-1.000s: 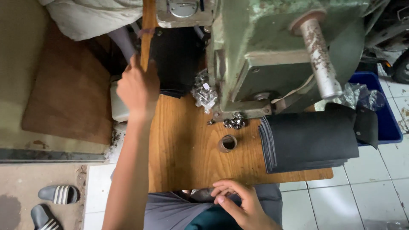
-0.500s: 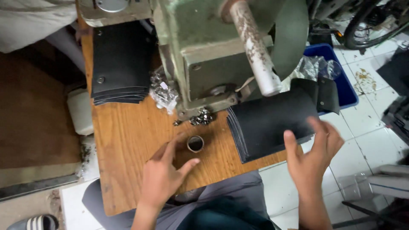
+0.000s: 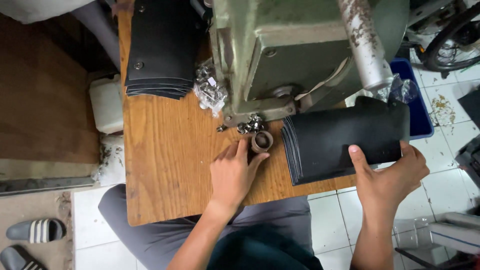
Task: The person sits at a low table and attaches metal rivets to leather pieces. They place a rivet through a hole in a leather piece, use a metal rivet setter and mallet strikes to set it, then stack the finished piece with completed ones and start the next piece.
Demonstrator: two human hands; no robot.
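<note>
Head view: left hand (image 3: 234, 175) lies flat on the worn wooden tabletop (image 3: 165, 160), fingers loosely spread, fingertips touching a small brown ring-shaped cup (image 3: 261, 141) near the green metal press machine (image 3: 280, 55). Right hand (image 3: 392, 177) grips the near right edge of a stack of black leather sheets (image 3: 340, 142), thumb on top.

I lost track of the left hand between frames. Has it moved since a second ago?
Yes. The left hand came down from the table's far edge toward the person, and now rests on the wooden table beside the small ring.
</note>
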